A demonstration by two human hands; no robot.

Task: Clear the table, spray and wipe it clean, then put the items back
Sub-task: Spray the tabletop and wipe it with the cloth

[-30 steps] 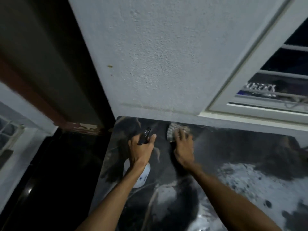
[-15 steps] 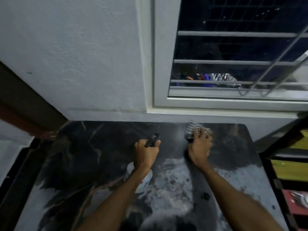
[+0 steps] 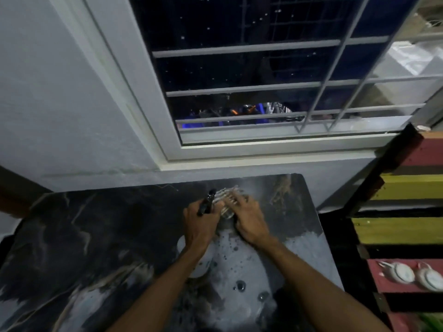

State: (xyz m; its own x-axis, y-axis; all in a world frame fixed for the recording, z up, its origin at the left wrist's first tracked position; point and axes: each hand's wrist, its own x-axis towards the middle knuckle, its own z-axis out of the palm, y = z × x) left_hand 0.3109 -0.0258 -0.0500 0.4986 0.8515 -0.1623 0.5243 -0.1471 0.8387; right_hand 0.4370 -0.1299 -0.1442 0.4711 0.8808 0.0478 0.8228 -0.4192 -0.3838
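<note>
Two hands logged over the table (image 3: pixel 72 236), the first inspector reads out. Left hand (image 3: pixel 200 227)?

Its grip is closed round the neck of the spray bottle (image 3: pixel 202 267), the second replies. White body under the wrist, black nozzle pointing toward the wall. Whether the base touches the table cannot be told.

Right hand (image 3: pixel 249 219)?

Just beside the left. Fingers spread fairly flat, pressing a checked cloth (image 3: pixel 224 200) onto the table near its far edge, below the window (image 3: pixel 239 92). Blurred there, so no finger is seen curled round the cloth.

Surface?

Dark marble pattern with pale patches. Droplets (image 3: pixel 239 285) lie between the forearms.

Surroundings?

A striped shelf (image 3: pixel 407 188) stands to the right, with two white lidded dishes (image 3: pixel 402 271) on a red board.
</note>
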